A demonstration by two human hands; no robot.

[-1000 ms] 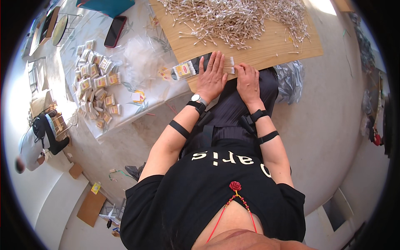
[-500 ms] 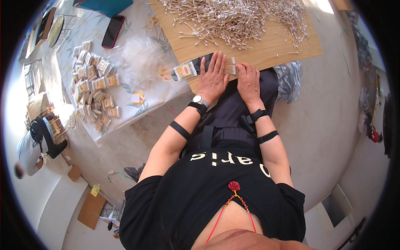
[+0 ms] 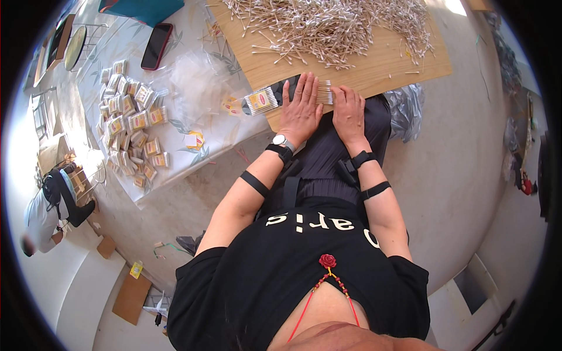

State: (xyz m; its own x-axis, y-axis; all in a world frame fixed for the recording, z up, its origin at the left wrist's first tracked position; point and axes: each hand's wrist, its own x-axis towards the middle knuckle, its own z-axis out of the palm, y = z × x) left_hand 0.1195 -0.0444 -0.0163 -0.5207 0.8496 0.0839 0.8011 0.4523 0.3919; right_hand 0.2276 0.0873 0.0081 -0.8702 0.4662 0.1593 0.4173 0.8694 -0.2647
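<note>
My left hand (image 3: 300, 109) lies flat with fingers stretched over a row of cotton swabs (image 3: 324, 92) and a dark patterned strip (image 3: 286, 86) near the wooden board's edge. To the right, my right hand (image 3: 349, 113) rests on the board with its fingers side by side and slightly bent, fingertips against the ends of that row. No thing shows in its grip. A small clear pack of cotton swabs (image 3: 261, 101) with a yellow and red label sits just left of my left hand. What lies under my left palm is hidden.
The wooden board (image 3: 404, 82) carries a big heap of loose cotton swabs (image 3: 328, 29). On the cloth-covered table are a pile of filled packs (image 3: 126, 111), clear plastic bags (image 3: 199, 82), a phone (image 3: 157, 46) and a teal bag (image 3: 140, 8). Another person (image 3: 47, 205) is at far left.
Both hands stay almost where they were over the row of cotton swabs. The view has shifted very slightly, and the person at far left has moved a little.
</note>
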